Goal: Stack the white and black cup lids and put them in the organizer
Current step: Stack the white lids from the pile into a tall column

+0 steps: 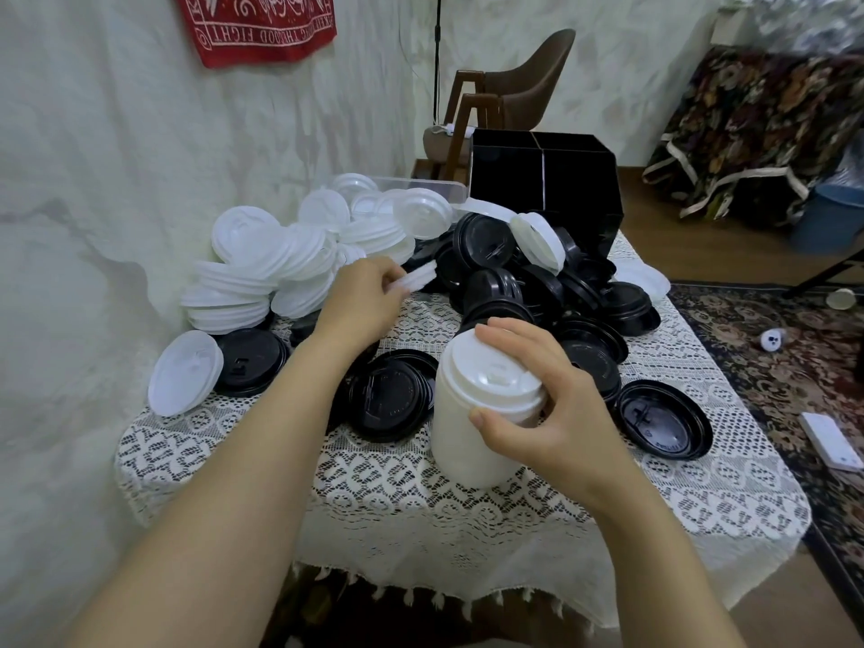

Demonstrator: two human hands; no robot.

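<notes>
My right hand [537,404] grips a tall stack of white lids [463,441] standing on the lace-covered table [421,502], fingers curled over its top. Further back, my left hand [362,299] pinches a single white lid [416,276] edge-on, in front of the pile of white lids [262,268] at the back left. Loose black lids [528,282] are heaped in the middle and right of the table. The black organizer [542,180], split into compartments, stands at the table's far edge behind the black heap.
A clear plastic bin [421,184] sits behind the white pile. One black lid [664,425] lies alone at the right, another [390,395] left of the stack. The wall is close on the left. A brown chair [514,81] stands behind the table.
</notes>
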